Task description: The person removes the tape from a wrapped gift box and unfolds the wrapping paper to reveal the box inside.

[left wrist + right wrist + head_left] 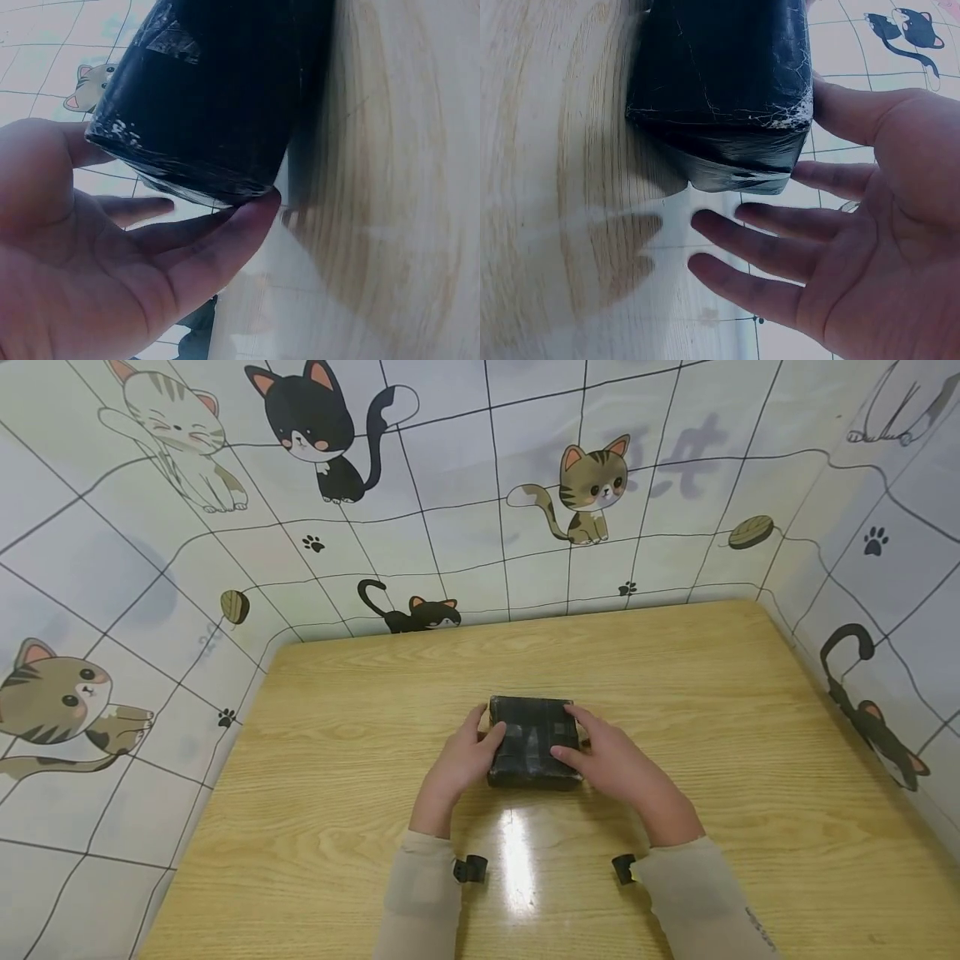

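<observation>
A square black box [534, 739], wrapped in shiny, creased film or tape with scuffed corners, is near the middle of the wooden table [360, 727]. My left hand [467, 758] grips its left side, thumb on the top edge. In the left wrist view, a fingertip [262, 202] touches the lower edge of the side. From the right, my right hand [618, 764] holds the box with its thumb on top and index finger at the far right corner. The right wrist view shows the other fingers [757, 240] extended, apart from the box. Whether its underside fully touches the table cannot be told.
Walls [465, 543] printed with cats and grid lines border the table at the back and both sides. Small black devices, one on the left cuff [471, 869] and one on the right cuff [624, 869], stick out inward. Light glares off the table [517, 860] in front of the box.
</observation>
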### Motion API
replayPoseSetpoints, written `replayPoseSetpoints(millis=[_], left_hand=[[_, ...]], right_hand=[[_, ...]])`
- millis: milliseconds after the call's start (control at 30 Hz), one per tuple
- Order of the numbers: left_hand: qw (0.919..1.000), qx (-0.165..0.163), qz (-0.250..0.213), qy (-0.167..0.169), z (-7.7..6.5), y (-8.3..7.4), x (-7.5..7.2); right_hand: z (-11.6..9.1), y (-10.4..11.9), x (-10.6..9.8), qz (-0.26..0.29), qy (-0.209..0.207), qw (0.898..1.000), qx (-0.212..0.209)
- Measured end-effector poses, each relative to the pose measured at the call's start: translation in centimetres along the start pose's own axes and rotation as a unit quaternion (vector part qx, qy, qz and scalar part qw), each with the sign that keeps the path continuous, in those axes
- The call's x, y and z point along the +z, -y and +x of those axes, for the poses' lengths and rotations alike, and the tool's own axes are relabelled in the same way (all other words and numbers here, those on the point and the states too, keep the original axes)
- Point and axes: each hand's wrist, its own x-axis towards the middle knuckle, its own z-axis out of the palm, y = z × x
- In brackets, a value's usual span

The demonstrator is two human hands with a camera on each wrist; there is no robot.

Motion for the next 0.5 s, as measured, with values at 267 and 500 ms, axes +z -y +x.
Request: replayPoseSetpoints(millis=[267, 500], left_hand=[[0.999, 0.012, 0.042, -0.003, -0.08, -0.17, 0.13], [0.9927, 0.076, 0.091, -0.02, -0.17, -0.39, 0.44]], right_hand=[[0.14, -0.2, 0.13, 0.007, -0.002, 1.0, 0.02], [-0.1, -0.4, 0.11, -0.014, -0.042, 0.995, 0.091]])
